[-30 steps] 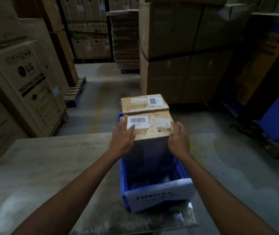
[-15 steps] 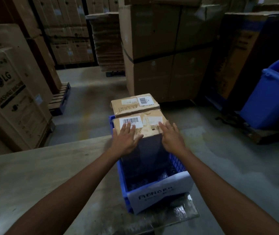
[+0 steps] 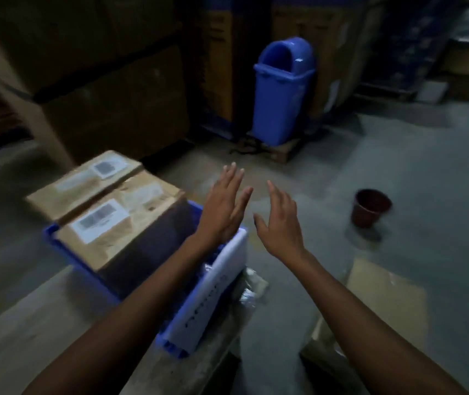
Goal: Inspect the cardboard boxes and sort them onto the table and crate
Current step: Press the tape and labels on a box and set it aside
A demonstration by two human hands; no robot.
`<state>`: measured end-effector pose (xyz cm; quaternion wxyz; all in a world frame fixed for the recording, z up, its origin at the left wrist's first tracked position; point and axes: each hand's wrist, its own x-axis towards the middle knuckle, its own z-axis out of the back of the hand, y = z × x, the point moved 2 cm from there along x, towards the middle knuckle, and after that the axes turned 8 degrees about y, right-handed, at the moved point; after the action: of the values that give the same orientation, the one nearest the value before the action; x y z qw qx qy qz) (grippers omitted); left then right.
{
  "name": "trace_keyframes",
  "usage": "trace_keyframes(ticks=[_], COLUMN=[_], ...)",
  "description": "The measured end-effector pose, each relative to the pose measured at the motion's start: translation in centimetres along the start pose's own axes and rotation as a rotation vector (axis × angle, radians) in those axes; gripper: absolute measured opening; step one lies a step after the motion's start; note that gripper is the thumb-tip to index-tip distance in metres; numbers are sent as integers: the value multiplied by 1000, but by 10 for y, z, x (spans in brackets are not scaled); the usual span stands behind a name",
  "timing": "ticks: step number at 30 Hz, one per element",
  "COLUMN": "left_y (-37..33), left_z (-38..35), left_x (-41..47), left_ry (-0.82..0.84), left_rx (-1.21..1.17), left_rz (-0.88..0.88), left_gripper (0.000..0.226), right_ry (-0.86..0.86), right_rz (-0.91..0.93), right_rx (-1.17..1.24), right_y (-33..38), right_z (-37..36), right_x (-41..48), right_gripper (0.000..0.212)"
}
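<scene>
Two labelled cardboard boxes stand upright in the blue crate (image 3: pixel 219 283) on the table (image 3: pixel 28 332): the near box (image 3: pixel 119 226) and the far box (image 3: pixel 85 181) side by side. My left hand (image 3: pixel 224 206) hovers past the crate's right edge with straight fingers, holding nothing. My right hand (image 3: pixel 278 220) floats beside it over the floor, fingers spread and empty. Another cardboard box (image 3: pixel 375 306) lies low at the right, beside the table.
A blue swing-lid bin (image 3: pixel 281 92) stands on a small pallet ahead. A dark red bucket (image 3: pixel 370 206) sits on the wet-looking concrete floor to the right. Large stacked cartons (image 3: pixel 99 81) wall the left and back.
Both hands have let go of the near box in the crate and swung to the right. The view has turned right, bringing the bin, the bucket and the low box into sight.
</scene>
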<state>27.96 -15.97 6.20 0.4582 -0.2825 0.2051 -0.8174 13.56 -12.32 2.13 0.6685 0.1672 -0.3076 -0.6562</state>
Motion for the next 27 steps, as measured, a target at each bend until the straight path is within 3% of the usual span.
trace_keyframes(ticks=[3, 6, 9, 12, 18, 24, 27], left_y=[-31, -60, -76, -82, -79, -78, -76], left_z=[-67, -140, -202, -271, -376, -443, -469], left_x=[11, 18, 19, 19, -4, -25, -41], left_ry=[106, 271, 440, 570, 615, 584, 680], left_rx=[-210, -452, -844, -1009, -950, -791, -731], left_rz=[7, 129, 390, 663, 916, 967, 1046], left_gripper=[60, 48, 58, 73, 79, 69, 68], right_ry=[-55, -145, -279, -389, -343, -154, -49], right_rz=[-239, -482, -697, -929, -1182, -1254, -1293], right_rx=[-12, 69, 301, 556, 799, 836, 867], right_y=[-63, -133, -191, -256, -352, -414, -446], right_z=[37, 77, 108, 130, 132, 102, 70], right_x=[-42, -92, -136, -182, -245, -259, -271], right_gripper=[76, 73, 64, 53, 42, 52, 60])
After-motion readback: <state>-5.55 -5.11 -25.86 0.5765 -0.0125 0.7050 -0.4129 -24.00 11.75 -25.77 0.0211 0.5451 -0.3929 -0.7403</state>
